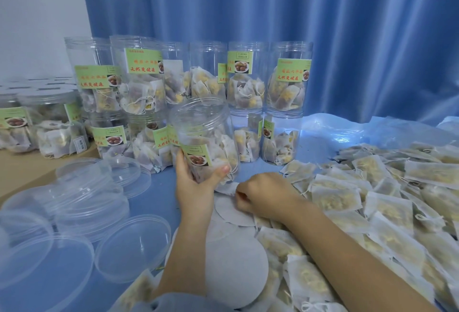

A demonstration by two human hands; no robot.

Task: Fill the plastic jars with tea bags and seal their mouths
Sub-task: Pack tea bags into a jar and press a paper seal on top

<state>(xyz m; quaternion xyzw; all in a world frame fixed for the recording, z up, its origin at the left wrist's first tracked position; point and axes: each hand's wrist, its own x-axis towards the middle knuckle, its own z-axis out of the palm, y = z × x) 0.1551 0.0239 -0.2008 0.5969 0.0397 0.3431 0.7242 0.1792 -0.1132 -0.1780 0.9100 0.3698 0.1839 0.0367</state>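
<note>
My left hand (pixel 196 180) grips a clear plastic jar (pixel 206 135) with a green label, holding it tilted above the blue table. The jar is partly filled with tea bags and its mouth is uncovered. Just to its right, my right hand (pixel 263 195) pinches the edge of a round white seal disc (pixel 231 212) lying on the table. More white discs (pixel 236 267) lie in a loose pile in front of me. A large heap of tea bags (pixel 372 200) covers the right side of the table.
Two stacked rows of filled, uncovered jars (pixel 188 83) stand at the back in front of a blue curtain. Lidded jars (pixel 49 125) sit on a cardboard box at the left. Several clear lids (pixel 82 202) lie scattered on the left of the table.
</note>
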